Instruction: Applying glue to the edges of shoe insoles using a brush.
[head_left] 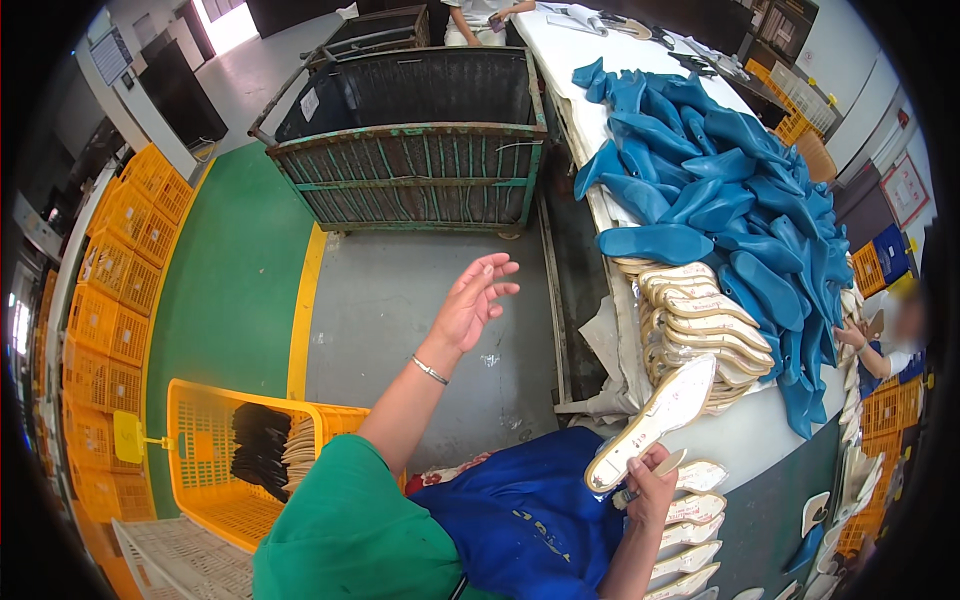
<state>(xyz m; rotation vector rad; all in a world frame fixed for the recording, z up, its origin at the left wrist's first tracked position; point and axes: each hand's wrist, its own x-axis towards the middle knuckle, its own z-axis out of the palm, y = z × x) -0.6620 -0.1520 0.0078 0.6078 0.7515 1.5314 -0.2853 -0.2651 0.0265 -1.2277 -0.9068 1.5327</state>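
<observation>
My left hand is raised over the grey floor, fingers apart and curled a little, with nothing in it. My right hand grips the heel end of a pale shoe insole, whose wider end points away to the upper right. A smaller pale piece sticks up by the fingers of that hand; I cannot tell what it is. Just beyond lie stacked insoles on the table, and a row of more insoles runs beside my right forearm. A big heap of blue shoe lasts covers the table behind the stacks.
A rusty green-framed cart stands ahead. At my left is a yellow basket holding black and tan pieces; stacked yellow crates line the far left. One person is behind the cart; a co-worker's hand reaches in from the right.
</observation>
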